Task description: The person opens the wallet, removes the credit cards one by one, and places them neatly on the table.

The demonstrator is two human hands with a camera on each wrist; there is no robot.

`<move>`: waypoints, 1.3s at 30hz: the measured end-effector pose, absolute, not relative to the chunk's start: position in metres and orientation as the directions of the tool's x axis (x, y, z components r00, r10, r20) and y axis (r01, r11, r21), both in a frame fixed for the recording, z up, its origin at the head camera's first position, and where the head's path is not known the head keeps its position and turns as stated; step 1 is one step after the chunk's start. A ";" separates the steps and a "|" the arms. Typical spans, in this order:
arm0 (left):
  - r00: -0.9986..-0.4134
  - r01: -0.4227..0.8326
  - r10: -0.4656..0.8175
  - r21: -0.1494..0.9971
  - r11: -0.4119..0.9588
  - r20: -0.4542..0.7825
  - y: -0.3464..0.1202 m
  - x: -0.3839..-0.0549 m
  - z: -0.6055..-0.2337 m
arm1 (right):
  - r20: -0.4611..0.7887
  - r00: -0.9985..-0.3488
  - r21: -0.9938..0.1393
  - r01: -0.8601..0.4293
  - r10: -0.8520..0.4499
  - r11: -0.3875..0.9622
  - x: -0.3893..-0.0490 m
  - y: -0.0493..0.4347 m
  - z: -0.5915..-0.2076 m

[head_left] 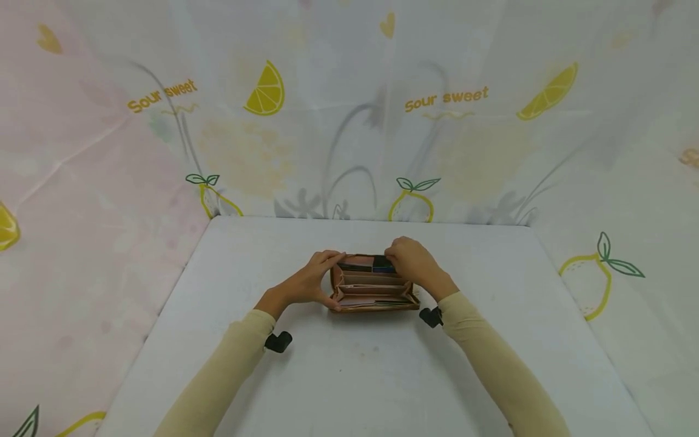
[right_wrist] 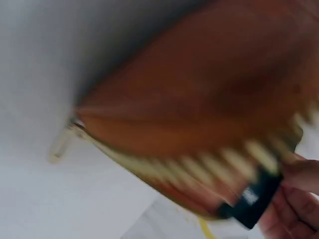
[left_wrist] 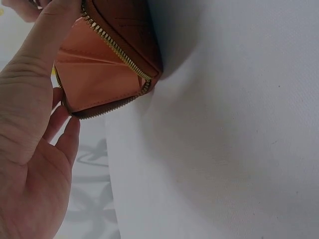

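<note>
A brown zip-around wallet (head_left: 377, 280) stands unzipped on the table, its accordion pockets facing up. My left hand (head_left: 307, 283) grips its left end, with the thumb at the near edge and the fingers at the far edge. In the left wrist view, gold zipper teeth (left_wrist: 113, 45) run along the gaping side. At the wallet's far right, my right hand (head_left: 416, 264) pinches a dark card (right_wrist: 256, 201), partly inside the wallet. Other cards (head_left: 355, 267) sit in the slots along the far inner wall. The right wrist view is blurred.
The white table (head_left: 349, 376) spreads around the wallet. Behind and beside it hangs a pale cloth (head_left: 327, 139) printed with lemons. A zipper pull (right_wrist: 61, 144) dangles from the wallet's right end. Small black devices (head_left: 278, 342) are worn at both wrists.
</note>
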State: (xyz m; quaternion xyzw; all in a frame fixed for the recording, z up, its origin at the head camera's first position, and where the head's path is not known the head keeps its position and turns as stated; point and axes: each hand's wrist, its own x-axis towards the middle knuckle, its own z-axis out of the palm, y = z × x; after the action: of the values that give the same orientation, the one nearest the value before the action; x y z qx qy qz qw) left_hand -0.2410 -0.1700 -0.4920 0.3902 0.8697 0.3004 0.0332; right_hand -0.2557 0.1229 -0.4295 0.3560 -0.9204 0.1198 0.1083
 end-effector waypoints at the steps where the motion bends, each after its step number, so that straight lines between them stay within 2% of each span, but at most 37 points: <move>1: -0.695 0.657 0.698 0.547 0.518 0.173 -0.170 -0.241 -0.492 | 0.320 -0.727 -0.182 -0.677 -0.608 0.713 -0.257 0.126 -0.427; 4: -0.696 0.658 0.695 0.547 0.518 0.179 -0.170 -0.241 -0.490 | 0.400 -0.753 -0.315 -0.648 -0.522 0.694 -0.261 0.135 -0.419; 7: -0.693 0.667 0.696 0.532 0.521 0.188 -0.171 -0.242 -0.490 | 0.419 -0.792 -0.412 -0.602 -0.445 0.684 -0.262 0.144 -0.417; 15: -0.701 0.653 0.687 0.559 0.511 0.192 -0.171 -0.243 -0.494 | 0.450 -0.872 -0.584 -0.452 -0.195 0.675 -0.262 0.176 -0.424; 21: -0.723 0.630 0.656 0.594 0.500 0.214 -0.173 -0.241 -0.498 | 0.319 -0.947 -0.676 -0.258 -0.041 0.691 -0.261 0.206 -0.431; 28: -0.726 0.632 0.638 0.613 0.474 0.255 -0.173 -0.241 -0.502 | 0.147 -0.989 -0.729 -0.090 0.027 0.678 -0.257 0.231 -0.453; 34: -0.732 0.622 0.633 0.624 0.472 0.251 -0.172 -0.241 -0.503 | -0.047 -0.996 -0.773 0.085 0.078 0.629 -0.252 0.246 -0.473; 39: -0.730 0.618 0.641 0.629 0.471 0.237 -0.169 -0.241 -0.503 | -0.147 -0.980 -0.774 0.197 0.131 0.602 -0.247 0.251 -0.487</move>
State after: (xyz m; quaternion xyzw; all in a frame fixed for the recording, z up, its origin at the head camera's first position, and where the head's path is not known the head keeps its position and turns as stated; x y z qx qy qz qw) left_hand -0.2408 -0.1695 -0.5026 0.3670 0.8575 0.3601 0.0161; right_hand -0.2474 0.2509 -0.4872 -0.0918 -0.8941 0.4368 -0.0375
